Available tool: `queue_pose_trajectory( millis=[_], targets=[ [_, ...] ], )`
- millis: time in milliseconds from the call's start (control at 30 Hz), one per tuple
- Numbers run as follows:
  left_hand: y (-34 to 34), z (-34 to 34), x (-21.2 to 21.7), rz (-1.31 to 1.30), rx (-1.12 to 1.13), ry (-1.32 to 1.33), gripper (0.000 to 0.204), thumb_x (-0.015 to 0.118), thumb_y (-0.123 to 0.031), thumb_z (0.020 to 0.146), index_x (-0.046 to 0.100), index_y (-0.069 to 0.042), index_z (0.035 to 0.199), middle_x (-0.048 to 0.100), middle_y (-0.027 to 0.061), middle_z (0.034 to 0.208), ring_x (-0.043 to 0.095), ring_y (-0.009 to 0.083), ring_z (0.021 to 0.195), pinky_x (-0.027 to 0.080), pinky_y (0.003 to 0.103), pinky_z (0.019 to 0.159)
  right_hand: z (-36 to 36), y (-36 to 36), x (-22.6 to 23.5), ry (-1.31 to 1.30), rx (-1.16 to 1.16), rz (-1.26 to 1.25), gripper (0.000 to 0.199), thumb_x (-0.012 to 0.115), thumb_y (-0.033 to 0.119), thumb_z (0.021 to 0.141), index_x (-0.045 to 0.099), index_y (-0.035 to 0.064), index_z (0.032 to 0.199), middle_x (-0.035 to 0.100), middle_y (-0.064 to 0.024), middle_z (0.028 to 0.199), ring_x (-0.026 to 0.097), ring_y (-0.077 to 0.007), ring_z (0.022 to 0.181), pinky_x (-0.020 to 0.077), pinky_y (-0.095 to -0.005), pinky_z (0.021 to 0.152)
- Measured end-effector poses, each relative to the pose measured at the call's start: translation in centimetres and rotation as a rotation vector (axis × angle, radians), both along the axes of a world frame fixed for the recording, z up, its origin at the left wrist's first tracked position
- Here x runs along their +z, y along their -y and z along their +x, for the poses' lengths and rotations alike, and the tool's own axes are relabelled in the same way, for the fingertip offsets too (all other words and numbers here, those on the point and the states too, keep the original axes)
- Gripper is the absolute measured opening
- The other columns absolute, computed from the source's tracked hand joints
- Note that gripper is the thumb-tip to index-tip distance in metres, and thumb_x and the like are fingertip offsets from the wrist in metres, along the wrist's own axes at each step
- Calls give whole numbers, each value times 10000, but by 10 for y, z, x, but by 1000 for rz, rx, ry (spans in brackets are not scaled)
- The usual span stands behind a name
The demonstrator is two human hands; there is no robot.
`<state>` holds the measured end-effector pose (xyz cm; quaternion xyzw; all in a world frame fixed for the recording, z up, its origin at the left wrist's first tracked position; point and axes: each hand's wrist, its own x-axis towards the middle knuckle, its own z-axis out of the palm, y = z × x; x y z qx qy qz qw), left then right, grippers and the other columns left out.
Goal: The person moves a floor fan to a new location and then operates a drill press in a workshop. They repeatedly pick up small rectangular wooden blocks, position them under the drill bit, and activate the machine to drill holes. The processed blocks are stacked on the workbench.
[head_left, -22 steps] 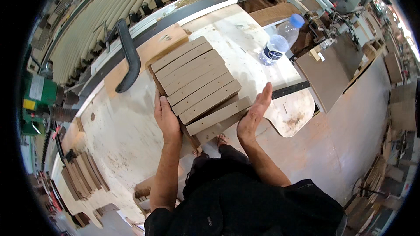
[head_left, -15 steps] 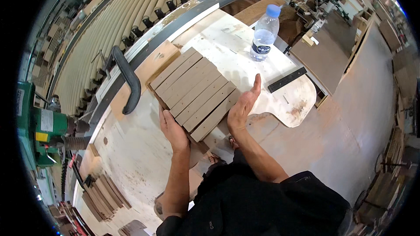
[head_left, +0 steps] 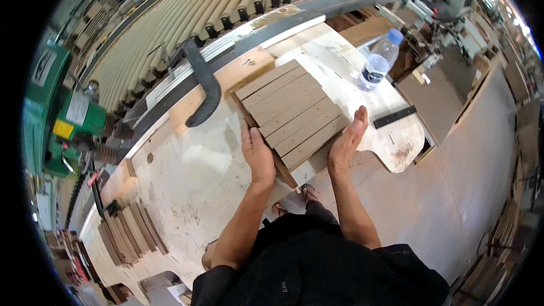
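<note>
A row of brown wooden slats (head_left: 300,114) lies side by side as a panel, with narrow lines between them. Along its left side runs a darker wooden strip (head_left: 286,174), with a small pale peg at its near end. My left hand (head_left: 259,157) lies against that strip, fingers straight and pointing away from me. Against the outermost slat on the right rests the palm of my right hand (head_left: 345,146), its fingers stretched out. The panel sits between both palms; its underside is hidden. Beyond it, a pale wooden block (head_left: 246,71) touches or nearly touches its far corner.
A black clamp (head_left: 205,88) stands at the table's (head_left: 187,192) far left edge. Right of the panel are a water bottle (head_left: 374,71) and a black bar (head_left: 395,117). Curved wooden pieces (head_left: 133,232) lie near left, by a green machine (head_left: 79,113). A roller conveyor (head_left: 187,14) runs behind.
The gaps between the slats have narrowed, and their staggered ends are more even. Both hands remain against the sides. The whole view has shifted, placing the table things elsewhere in the picture.
</note>
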<state>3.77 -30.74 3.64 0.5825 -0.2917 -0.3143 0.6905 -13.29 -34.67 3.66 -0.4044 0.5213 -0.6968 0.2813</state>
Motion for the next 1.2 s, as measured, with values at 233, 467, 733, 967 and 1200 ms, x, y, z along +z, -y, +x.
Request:
queue_pose_trajectory(
  millis=[233,467,733,967,1200],
  targets=[
    [-14,3,13,-71,-15,-96,457,395,-131,1044,367,68,1454,502,138,1394,498,187,1222,399,303,1038,-56,35,18,44,438,77,765,245,539,1041,267,-88,1478,303,-233,1538,262,-311,1453,176,-411,1207],
    [-13,1,6,-13,62,48,524,510,-124,968,386,108,1422,537,201,1351,531,221,1184,411,300,1012,-50,125,43,-140,1062,237,974,148,726,942,176,-61,1515,198,-206,1592,198,-312,1477,134,-412,1213],
    [-19,7,13,14,43,-80,496,482,-94,955,416,132,1391,554,187,1348,540,197,1186,419,288,1006,-11,123,53,-61,1272,357,1063,141,811,876,177,-24,1532,200,-203,1592,219,-302,1468,171,-378,1193],
    [-8,-11,-16,-48,117,-82,484,451,-117,990,397,122,1408,468,231,1438,439,266,1338,309,320,1123,-14,132,37,-52,1334,331,1060,147,823,863,200,9,1540,239,-157,1591,240,-282,1460,182,-378,1188],
    [-10,-9,-11,-73,91,-164,486,444,-119,991,397,134,1402,445,239,1455,410,272,1368,290,322,1135,-10,127,45,4,1359,342,1069,181,834,846,196,26,1545,233,-153,1594,244,-277,1459,190,-383,1188]
  ],
)
